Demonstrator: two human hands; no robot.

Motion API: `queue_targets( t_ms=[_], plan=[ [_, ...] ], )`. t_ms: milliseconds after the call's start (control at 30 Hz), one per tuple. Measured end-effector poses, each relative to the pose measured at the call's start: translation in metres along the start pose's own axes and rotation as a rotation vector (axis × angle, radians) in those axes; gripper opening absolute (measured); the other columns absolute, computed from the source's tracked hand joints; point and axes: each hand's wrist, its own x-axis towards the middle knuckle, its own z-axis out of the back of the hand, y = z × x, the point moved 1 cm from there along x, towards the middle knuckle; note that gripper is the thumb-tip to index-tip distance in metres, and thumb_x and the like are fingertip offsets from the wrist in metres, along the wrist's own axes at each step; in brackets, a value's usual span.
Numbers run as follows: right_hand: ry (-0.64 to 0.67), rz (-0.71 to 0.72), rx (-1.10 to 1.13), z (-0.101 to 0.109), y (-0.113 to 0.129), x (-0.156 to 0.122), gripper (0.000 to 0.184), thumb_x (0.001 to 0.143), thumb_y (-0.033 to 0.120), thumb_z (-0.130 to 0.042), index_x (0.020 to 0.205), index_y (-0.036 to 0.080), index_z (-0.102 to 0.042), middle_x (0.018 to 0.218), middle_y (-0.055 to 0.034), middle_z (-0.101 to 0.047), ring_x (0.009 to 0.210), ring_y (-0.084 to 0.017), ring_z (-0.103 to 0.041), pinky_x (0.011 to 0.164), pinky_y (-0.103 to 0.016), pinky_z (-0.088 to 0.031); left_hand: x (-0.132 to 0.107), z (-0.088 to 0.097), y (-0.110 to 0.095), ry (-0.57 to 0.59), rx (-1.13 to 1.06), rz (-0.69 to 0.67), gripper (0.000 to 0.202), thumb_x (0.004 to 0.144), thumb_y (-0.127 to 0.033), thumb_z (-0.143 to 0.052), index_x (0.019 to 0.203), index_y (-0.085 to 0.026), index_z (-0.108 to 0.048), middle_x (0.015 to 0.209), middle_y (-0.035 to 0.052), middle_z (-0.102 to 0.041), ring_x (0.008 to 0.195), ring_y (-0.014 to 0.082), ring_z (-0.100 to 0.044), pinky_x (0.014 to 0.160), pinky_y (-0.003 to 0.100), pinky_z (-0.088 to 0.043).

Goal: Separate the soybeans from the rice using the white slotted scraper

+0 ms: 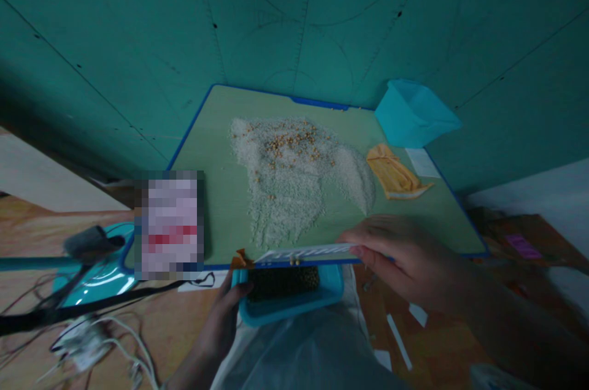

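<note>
My right hand (391,255) grips one end of a flat white slotted strip (313,250), which lies along the near edge of the green board (414,230). Just below that edge, my left hand (230,301) clasps the left end of a blue plastic basket (285,313). Dark small grains mixed with some yellowish beans (281,282) lie inside the basket. A few pale yellow beans (294,262) sit at the board's edge by the strip. Farther back on the board, white rice-like grains (289,212) are spread out, with round yellow beans (292,141) scattered over them.
An orange cloth pouch (396,175) and a white paper (421,163) lie at the board's right, before a blue bin (414,114). A pixelated box (170,224) stands at left. Cables (124,335) and a blue basin (101,279) are on the floor.
</note>
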Motion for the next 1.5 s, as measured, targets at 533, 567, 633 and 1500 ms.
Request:
queue_targets(
  t_ms=[533, 567, 633, 1500],
  plan=[
    [-0.090, -0.133, -0.062, 0.009, -0.015, -0.025, 0.024, 0.088, 0.021, -0.043, 0.103, 0.021, -0.062, 0.090, -0.0041, -0.071, 0.082, -0.016, -0.066, 0.071, -0.027, -0.051, -0.002, -0.003, -0.002, -0.036, 0.019, -0.011, 0.048, 0.058, -0.027, -0.068, 0.106, -0.021, -0.067, 0.101, 0.0038, -0.075, 0.118, 0.0336, -0.050, 0.102, 0.042, -0.032],
    [-0.090, -0.139, -0.079, 0.010, -0.017, -0.027, 0.024, 0.088, 0.022, -0.043, 0.103, 0.022, -0.062, 0.091, -0.0042, -0.071, 0.082, -0.016, -0.066, 0.071, -0.027, -0.052, -0.002, -0.003, -0.001, -0.037, 0.020, -0.011, 0.047, 0.059, -0.027, -0.067, 0.106, -0.022, -0.067, 0.101, 0.0032, -0.075, 0.118, 0.0332, -0.050, 0.102, 0.042, -0.031],
    [-0.090, -0.144, -0.098, 0.012, -0.019, -0.032, 0.024, 0.089, 0.023, -0.043, 0.102, 0.021, -0.062, 0.092, -0.0046, -0.072, 0.083, -0.017, -0.067, 0.071, -0.027, -0.052, -0.001, -0.003, 0.000, -0.022, 0.025, -0.010, 0.045, 0.061, -0.028, -0.067, 0.106, -0.024, -0.067, 0.102, 0.0019, -0.075, 0.119, 0.0320, -0.050, 0.103, 0.042, -0.030],
    [0.001, -0.146, 0.094, -0.004, -0.004, -0.007, 0.025, 0.088, 0.019, -0.042, 0.105, 0.018, -0.060, 0.092, -0.0056, -0.071, 0.081, -0.014, -0.067, 0.070, -0.024, -0.050, -0.002, -0.006, -0.004, -0.003, 0.063, -0.012, 0.031, 0.058, -0.029, -0.068, 0.089, -0.023, -0.071, 0.088, 0.0025, -0.076, 0.107, 0.0344, -0.056, 0.096, 0.043, -0.036]
  ],
)
